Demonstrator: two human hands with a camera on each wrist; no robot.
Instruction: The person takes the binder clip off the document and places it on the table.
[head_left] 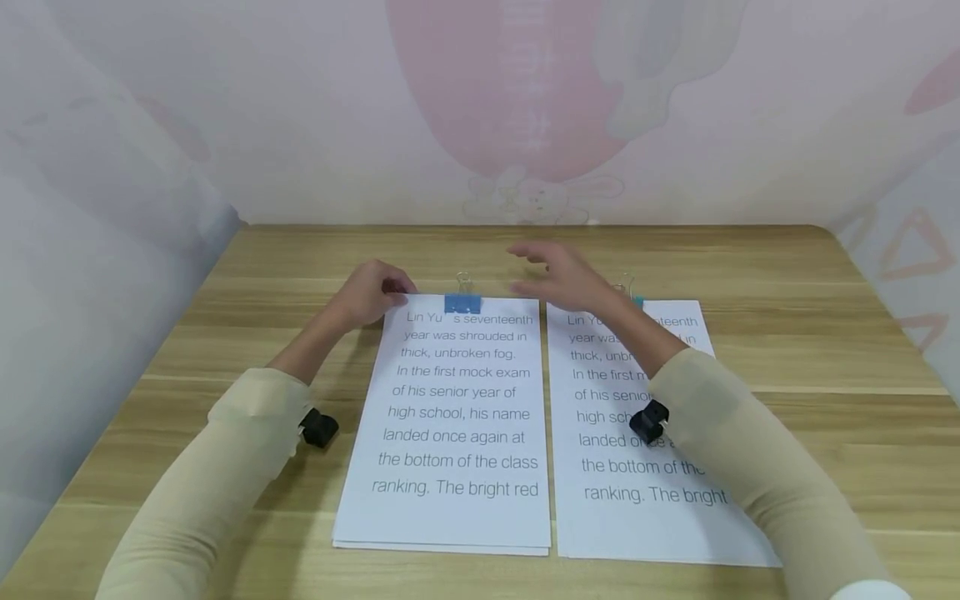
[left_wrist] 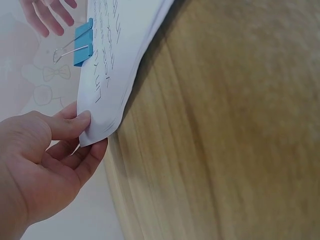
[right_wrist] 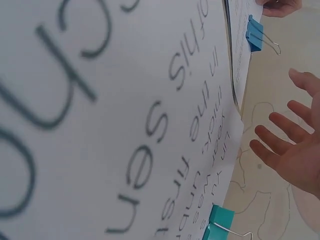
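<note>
At the middle of the frame the left hand [head_left: 369, 293] pinched the upper left corner of the left stack of paper [head_left: 450, 433], thumb over, fingers under. The right hand [head_left: 564, 275] hovered released, fingers spread, above the blue clip [head_left: 462, 302] on that stack's top edge. A second stack [head_left: 637, 442] lay just beside it on the desk [head_left: 825, 350], apparently clipped too, though the arm hid most of it. Keeping that corner pinned firmly would stop the sheets sliding.

Two paper stacks [head_left: 457, 417] [head_left: 622, 467], two binder clips [head_left: 462, 303] [right_wrist: 218, 220]
</note>
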